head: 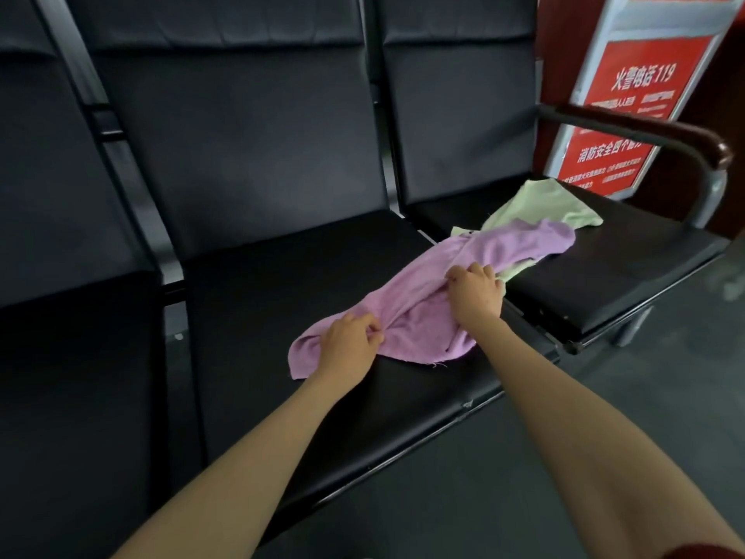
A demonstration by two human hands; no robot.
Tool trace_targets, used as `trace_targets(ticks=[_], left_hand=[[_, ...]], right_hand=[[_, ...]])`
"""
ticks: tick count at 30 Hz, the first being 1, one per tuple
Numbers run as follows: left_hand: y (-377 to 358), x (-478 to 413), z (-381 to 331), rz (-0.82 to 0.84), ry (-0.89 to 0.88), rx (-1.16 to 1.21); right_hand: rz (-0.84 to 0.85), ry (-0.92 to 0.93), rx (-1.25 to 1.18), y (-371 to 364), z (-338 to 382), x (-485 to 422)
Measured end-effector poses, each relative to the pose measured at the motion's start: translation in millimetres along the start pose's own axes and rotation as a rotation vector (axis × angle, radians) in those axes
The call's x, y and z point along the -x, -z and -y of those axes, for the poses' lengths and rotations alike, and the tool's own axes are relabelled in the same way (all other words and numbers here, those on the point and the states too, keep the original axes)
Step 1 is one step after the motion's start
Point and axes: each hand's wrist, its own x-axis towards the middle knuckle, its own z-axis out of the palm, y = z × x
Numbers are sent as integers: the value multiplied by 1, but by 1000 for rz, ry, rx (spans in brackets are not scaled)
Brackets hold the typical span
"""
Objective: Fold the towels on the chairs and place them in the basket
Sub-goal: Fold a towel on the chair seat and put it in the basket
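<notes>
A purple towel (419, 292) lies crumpled across the middle black chair seat (282, 316), its far end reaching onto the right seat. My left hand (348, 342) pinches the towel's near left part with curled fingers. My right hand (475, 292) grips a bunched fold near the towel's middle. A light green towel (548, 203) lies on the right chair seat (629, 252), partly under the purple one. No basket is in view.
A row of black padded chairs fills the view, with a third seat (72, 357) at the left. A dark armrest (653, 135) curves over the right seat's far side. Behind it stands a red and white sign (641, 94). Grey floor (665, 377) lies at right.
</notes>
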Motion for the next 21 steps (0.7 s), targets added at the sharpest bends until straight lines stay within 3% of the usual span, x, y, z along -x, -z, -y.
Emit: trace_targets(ticks=[3, 6, 8, 10, 12, 16, 19, 21], left_hand=[[3, 3, -2, -8, 3, 5], [7, 7, -3, 24, 33, -27], [16, 13, 1, 56, 68, -67], [27, 22, 13, 42, 107, -78], [42, 40, 29, -27, 183, -57], [69, 78, 57, -138, 286, 53], [75, 86, 64, 21, 131, -94], [74, 87, 62, 145, 104, -273]], right_hand=[[-120, 11, -23, 11, 8, -4], [-247, 63, -436, 36, 35, 6], [-213, 288, -701, 58, 62, 23], [-8, 567, -787, 74, 83, 45], [145, 645, -737, 72, 92, 57], [251, 340, -329, 48, 84, 48], [423, 327, -85, 37, 91, 58], [447, 389, -101, 34, 104, 69]])
